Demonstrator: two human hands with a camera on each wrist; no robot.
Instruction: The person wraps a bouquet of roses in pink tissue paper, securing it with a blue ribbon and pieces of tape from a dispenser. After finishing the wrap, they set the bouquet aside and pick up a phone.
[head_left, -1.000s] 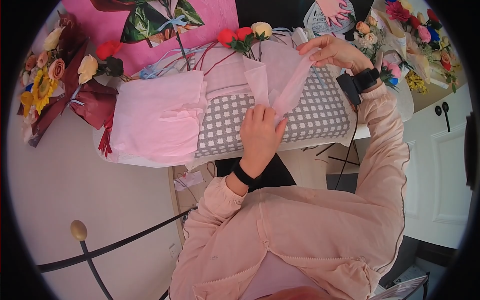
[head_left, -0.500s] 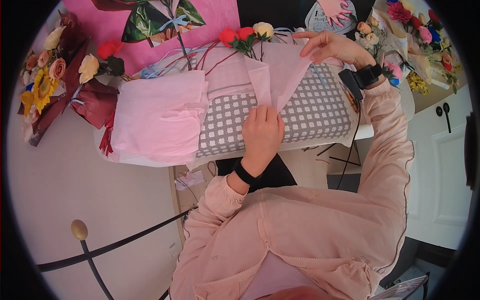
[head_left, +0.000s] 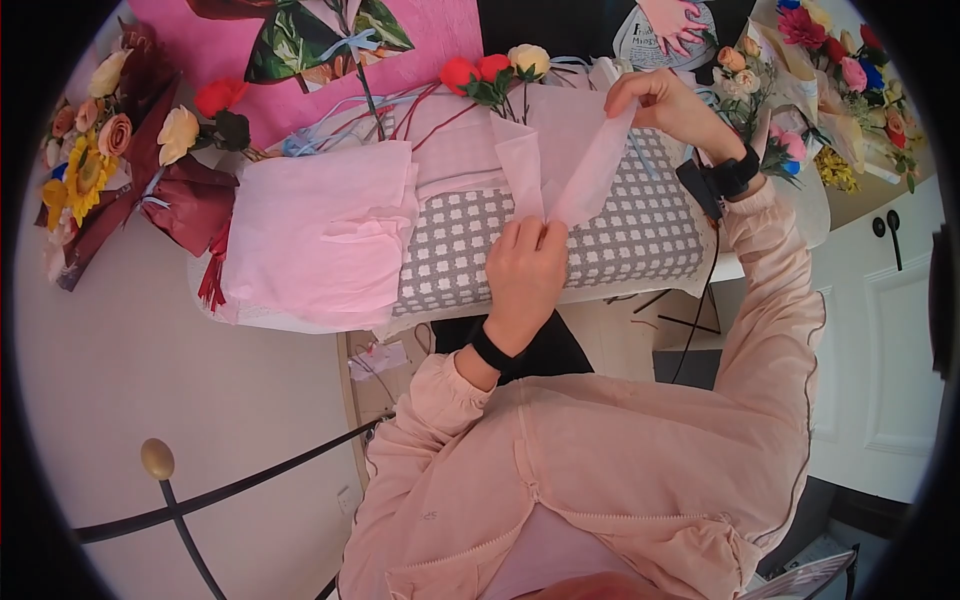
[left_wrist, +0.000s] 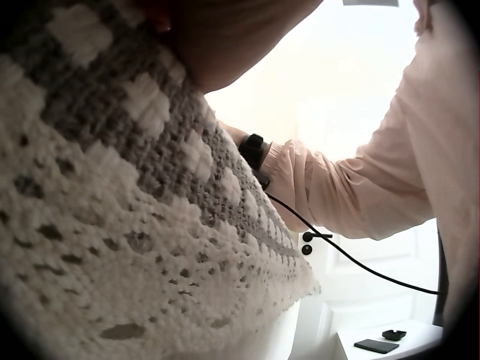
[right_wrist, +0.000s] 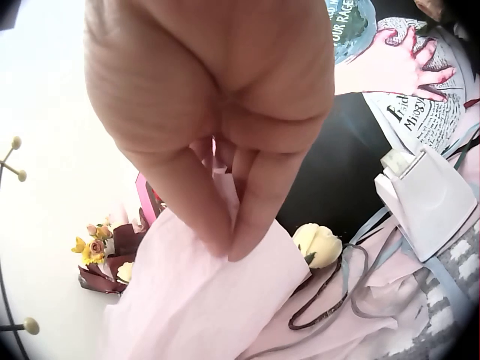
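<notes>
Pink wrapping paper (head_left: 580, 150) is folded into a cone over the grey-and-white checked cloth (head_left: 640, 215). My left hand (head_left: 527, 275) grips the cone's narrow lower end, fingers curled over it. The paper's right edge is pinched between the thumb and fingers of my right hand (head_left: 668, 110), also close up in the right wrist view, where the hand (right_wrist: 217, 127) hangs over the pink sheet (right_wrist: 217, 300). Two red roses (head_left: 460, 75) and a cream rose (head_left: 527, 62) stick out past the paper's far side. The left wrist view shows mostly cloth (left_wrist: 150, 247).
A stack of pink paper (head_left: 310, 235) lies to the left. Wrapped bouquets stand at far left (head_left: 150, 200) and far right (head_left: 800, 110). A white tape dispenser (right_wrist: 431, 202) and ribbons (right_wrist: 360, 277) lie behind the paper. A black cable (head_left: 708, 290) hangs from my right wrist.
My right hand's fingers spread off the paper's edge half a second ago and now pinch it again, lifting it slightly. The left hand keeps its grip, nearly still.
</notes>
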